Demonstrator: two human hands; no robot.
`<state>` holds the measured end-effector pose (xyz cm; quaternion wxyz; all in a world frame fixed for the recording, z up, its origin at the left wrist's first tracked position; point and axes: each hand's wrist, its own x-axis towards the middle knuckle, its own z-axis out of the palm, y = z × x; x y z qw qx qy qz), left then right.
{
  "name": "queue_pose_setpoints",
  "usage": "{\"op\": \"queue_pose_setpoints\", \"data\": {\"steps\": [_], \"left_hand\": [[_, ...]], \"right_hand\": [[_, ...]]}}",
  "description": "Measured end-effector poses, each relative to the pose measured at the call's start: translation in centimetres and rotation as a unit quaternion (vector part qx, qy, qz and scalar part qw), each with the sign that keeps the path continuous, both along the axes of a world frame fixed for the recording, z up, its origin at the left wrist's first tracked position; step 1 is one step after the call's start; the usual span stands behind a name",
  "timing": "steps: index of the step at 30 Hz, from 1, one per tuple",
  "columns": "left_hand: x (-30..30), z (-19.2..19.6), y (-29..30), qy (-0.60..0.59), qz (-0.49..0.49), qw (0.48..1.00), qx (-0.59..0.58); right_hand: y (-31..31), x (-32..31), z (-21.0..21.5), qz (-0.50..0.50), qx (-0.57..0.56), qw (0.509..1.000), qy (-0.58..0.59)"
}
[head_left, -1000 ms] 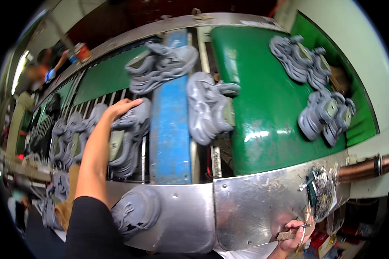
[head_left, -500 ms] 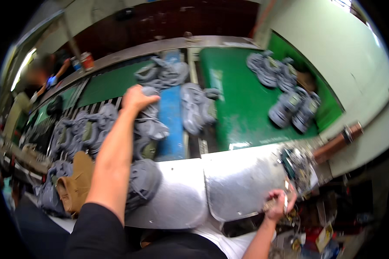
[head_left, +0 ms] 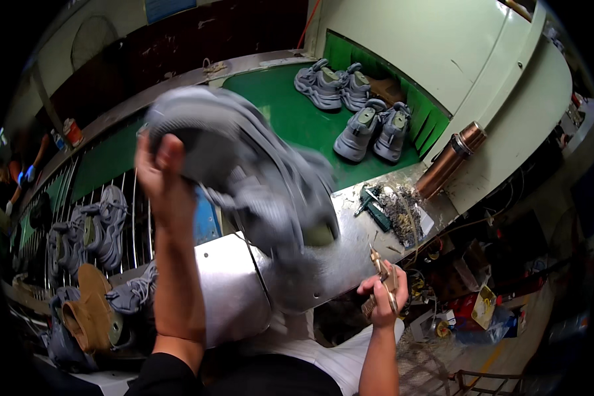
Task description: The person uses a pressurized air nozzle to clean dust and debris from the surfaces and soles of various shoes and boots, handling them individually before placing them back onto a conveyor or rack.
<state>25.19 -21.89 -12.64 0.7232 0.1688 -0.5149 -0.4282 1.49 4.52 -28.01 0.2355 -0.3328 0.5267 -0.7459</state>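
My left hand point(head_left: 167, 165) is raised over the bench, its fingers closed on the toe end of a grey sneaker point(head_left: 251, 158). The shoe is tilted and smeared by motion, its heel end pointing down toward the metal plate point(head_left: 231, 270). Low on the right, my right hand point(head_left: 386, 294) grips a brass-coloured metal tool point(head_left: 391, 280) with a thin pointed tip directed upward. Part of that tool is hidden by the fingers, so its exact kind does not show.
Two pairs of grey sneakers point(head_left: 353, 135) stand on the green belt point(head_left: 277, 99). Further grey shoes point(head_left: 99, 231) sit on rollers at left, near a tan boot point(head_left: 89, 317). A copper-coloured flask point(head_left: 452, 158) and a scrap pile point(head_left: 402, 214) with a green tool point(head_left: 374, 211) lie right. Someone works far left.
My left hand has lifted a grey sneaker from the shoes and brought it nearer. The view has swung right. My right hand still holds the brass-coloured tool, now with its tip upward.
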Motion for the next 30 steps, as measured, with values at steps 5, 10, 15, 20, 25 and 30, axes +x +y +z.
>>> {"op": "queue_pose_setpoints", "data": {"steps": [5, 10, 15, 20, 25, 30], "left_hand": [[-5.1, -6.5, 1.9, -0.148, -0.204, 0.966, -0.059], [-7.4, -3.0, 2.4, -0.228, -0.291, 0.920, -0.131], [-8.1, -2.1, 1.9, -0.267, -0.268, 0.912, -0.156], [-8.9, -1.9, 1.3, -0.294, -0.287, 0.901, -0.138], [-8.9, -2.3, 0.4, -0.274, -0.307, 0.909, -0.067], [-9.3, -3.2, -0.4, -0.270, -0.298, 0.914, -0.047]], "right_hand": [[1.1, 2.4, 6.3, 0.052, -0.044, 0.997, 0.036], [0.7, 2.9, 11.9, 0.072, -0.054, 0.988, 0.123], [-2.3, 2.6, 15.4, 0.132, -0.039, 0.964, 0.227], [-6.9, 2.2, 15.8, 0.128, -0.056, 0.955, 0.260], [-6.9, 2.0, 12.5, 0.115, -0.038, 0.975, 0.184], [-6.1, 2.5, 8.2, 0.111, -0.102, 0.983, 0.103]]}}
